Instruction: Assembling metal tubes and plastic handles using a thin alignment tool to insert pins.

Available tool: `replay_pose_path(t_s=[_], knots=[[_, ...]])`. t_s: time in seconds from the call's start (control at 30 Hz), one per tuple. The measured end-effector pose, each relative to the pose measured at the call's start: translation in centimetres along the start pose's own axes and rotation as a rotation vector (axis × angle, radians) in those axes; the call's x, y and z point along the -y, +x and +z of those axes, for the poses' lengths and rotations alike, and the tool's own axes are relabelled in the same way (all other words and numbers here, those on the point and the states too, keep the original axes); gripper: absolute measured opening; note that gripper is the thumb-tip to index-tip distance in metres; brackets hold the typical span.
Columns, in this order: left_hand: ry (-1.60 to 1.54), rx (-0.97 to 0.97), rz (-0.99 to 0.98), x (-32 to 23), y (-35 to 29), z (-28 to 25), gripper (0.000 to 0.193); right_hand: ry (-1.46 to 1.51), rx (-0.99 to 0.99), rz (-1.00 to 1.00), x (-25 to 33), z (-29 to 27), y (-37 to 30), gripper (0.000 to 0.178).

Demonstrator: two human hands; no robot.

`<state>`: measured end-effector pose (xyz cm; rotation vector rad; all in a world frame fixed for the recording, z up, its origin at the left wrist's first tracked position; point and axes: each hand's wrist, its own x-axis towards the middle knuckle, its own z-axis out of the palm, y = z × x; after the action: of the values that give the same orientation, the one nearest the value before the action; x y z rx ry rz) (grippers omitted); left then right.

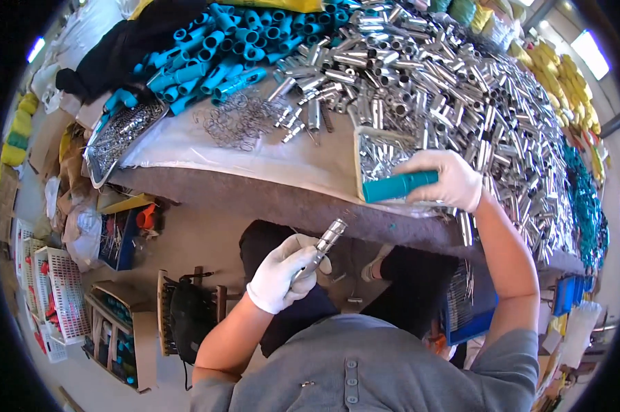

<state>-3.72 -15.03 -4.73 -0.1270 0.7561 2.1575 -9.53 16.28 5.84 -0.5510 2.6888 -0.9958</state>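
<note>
My left hand (282,271), in a white glove, is closed around a shiny metal sleeve (329,237) that points up and to the right. A bit of thin wire seems to stick out of its tip. Gloved too, my right hand (447,180) grips a teal plastic tube (399,186) lying level over the near edge of a tray (359,161). The tray holds small silvery parts, partly covered by that hand. Left of the tray, a tangle of thin wire springs (238,123) and several small metal fittings (293,127) lie on the table.
A big heap of metal sleeves (454,89) spreads over the right of the table (282,161). Teal tubes (221,55) are piled at the back left, beside a metal tray (94,161) of small parts. Below stand white crates (66,295), a cardboard box (145,343) and a blue bin (471,329).
</note>
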Motion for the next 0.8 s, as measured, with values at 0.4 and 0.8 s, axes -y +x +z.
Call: replay_pose_path(t_s=[0.4,0.8], knots=[[0.584,0.209,-0.251,1.1,-0.9,2.9,0.042,0.236,0.27,-0.058,-0.1,3.1,-10.0,0.04],[0.528,0.171,-0.354,2.3,0.1,2.6,0.023,0.287,0.228,0.162,-0.2,4.6,-12.7,0.034]])
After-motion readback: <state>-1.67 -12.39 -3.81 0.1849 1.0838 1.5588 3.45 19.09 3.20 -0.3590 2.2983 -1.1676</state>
